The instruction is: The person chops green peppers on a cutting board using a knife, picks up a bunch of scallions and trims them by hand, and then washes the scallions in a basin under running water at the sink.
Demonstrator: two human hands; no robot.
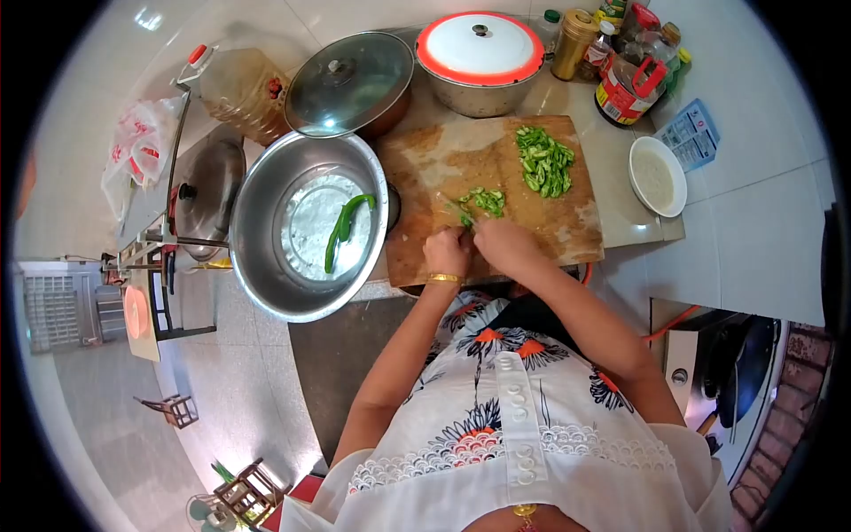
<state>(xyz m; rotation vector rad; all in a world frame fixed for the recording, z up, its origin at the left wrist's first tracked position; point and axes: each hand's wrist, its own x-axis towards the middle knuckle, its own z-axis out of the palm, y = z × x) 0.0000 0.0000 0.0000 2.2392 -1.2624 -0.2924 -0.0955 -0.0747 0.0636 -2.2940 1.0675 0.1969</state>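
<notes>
On the wooden cutting board, my left hand is closed near the board's front edge, its fingers pressed on a piece of green chili pepper. Close beside it, my right hand is closed around a knife, whose thin blade shows faintly beyond the fingers; its handle is hidden. A small heap of sliced pepper lies just past my hands. A larger pile of cut green pepper sits at the board's far right. One long green pepper rests in the metal basin on the left.
Behind the board stand a glass-lidded pan and a pot with a red-rimmed white lid. A white bowl is at the right, near several jars and bottles. An oil jug stands at the back left.
</notes>
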